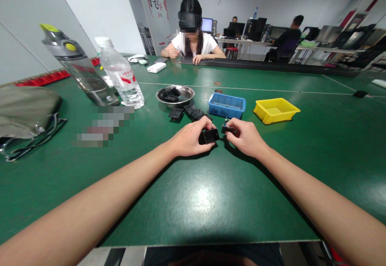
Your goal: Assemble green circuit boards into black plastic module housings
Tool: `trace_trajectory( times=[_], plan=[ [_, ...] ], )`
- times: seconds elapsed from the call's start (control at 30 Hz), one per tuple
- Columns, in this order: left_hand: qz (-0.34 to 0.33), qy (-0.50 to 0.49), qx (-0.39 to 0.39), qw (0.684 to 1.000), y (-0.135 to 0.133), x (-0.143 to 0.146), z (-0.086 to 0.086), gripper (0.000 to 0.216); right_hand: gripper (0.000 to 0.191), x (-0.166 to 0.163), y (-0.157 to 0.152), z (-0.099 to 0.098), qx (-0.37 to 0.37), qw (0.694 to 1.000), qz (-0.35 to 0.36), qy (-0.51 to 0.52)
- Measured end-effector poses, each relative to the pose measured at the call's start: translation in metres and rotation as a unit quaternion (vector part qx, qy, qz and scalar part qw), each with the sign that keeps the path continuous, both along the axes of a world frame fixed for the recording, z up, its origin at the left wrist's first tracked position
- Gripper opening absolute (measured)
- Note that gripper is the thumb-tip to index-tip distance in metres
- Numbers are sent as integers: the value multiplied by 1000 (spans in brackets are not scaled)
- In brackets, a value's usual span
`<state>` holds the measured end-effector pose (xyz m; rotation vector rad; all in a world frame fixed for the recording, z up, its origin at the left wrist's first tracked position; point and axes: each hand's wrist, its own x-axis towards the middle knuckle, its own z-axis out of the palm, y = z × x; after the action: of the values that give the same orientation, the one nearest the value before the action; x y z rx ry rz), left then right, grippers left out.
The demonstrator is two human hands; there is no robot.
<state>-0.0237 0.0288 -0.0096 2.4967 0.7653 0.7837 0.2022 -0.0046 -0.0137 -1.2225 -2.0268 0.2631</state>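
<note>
My left hand is closed around a black plastic box-shaped housing, whose hollow side faces me. Just to its right, my right hand pinches a small black part with thin wires or pins at its top; its exact kind is too small to make out. A narrow gap separates the two pieces. Beyond my left hand lie several black plastic pieces on the green table. Behind them a round metal bowl holds more black pieces.
A blue divided bin and a yellow bin stand beyond my right hand. At left are a water bottle, a grey drinking bottle and a drawstring bag. Across the table a person works near a long black bar.
</note>
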Motion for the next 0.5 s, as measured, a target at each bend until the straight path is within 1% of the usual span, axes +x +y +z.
trace_trajectory(
  times=[0.17, 0.27, 0.5],
  plan=[
    [-4, 8, -2, 1000, 1, 0, -1, 35, 10, 2, 2, -1, 16, 1000, -7, -8],
    [-4, 21, -2, 1000, 1, 0, -1, 35, 15, 3, 3, -1, 14, 1000, -2, -27],
    [-1, 33, -18, 999, 2, 0, -1, 38, 21, 2, 4, -2, -48, 997, -8, -56]
  ],
)
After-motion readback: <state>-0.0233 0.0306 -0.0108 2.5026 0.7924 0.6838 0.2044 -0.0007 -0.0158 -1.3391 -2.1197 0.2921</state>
